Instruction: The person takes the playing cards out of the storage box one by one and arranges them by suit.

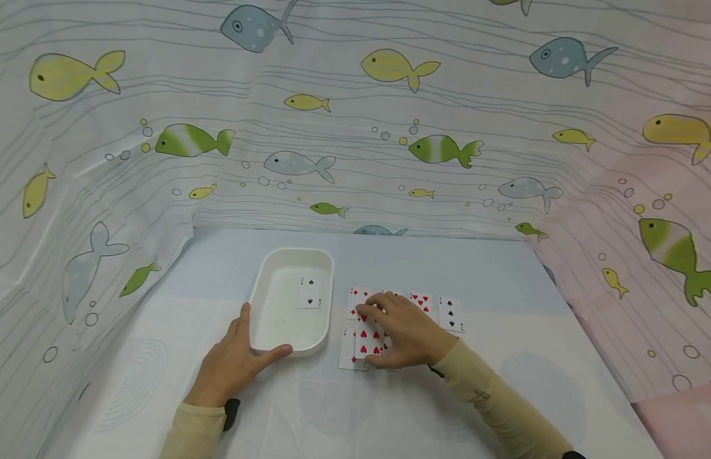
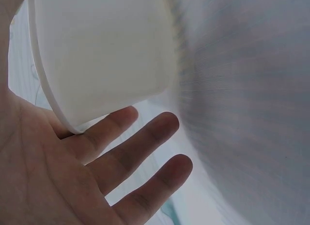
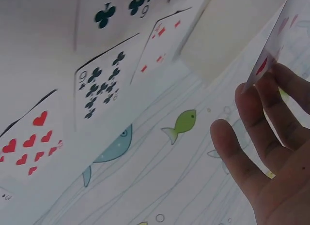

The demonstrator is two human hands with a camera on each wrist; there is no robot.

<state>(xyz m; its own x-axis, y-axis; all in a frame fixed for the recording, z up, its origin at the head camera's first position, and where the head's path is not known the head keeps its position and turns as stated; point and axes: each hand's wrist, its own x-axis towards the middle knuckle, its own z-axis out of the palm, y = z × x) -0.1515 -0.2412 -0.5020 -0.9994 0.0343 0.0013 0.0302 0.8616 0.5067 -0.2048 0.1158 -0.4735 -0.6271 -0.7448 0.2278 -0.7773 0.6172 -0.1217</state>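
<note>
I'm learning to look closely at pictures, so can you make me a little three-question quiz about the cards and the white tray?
1. True or false: the white tray has a playing card lying inside it.
2. Which hand touches the tray: A) the left hand, B) the right hand, C) neither?
3. Fill in the word: the cards on the table under the right hand mostly show red ____.

Key
1. True; it is a black two of spades.
2. A; the left hand rests against the tray's near corner.
3. Hearts.
</note>
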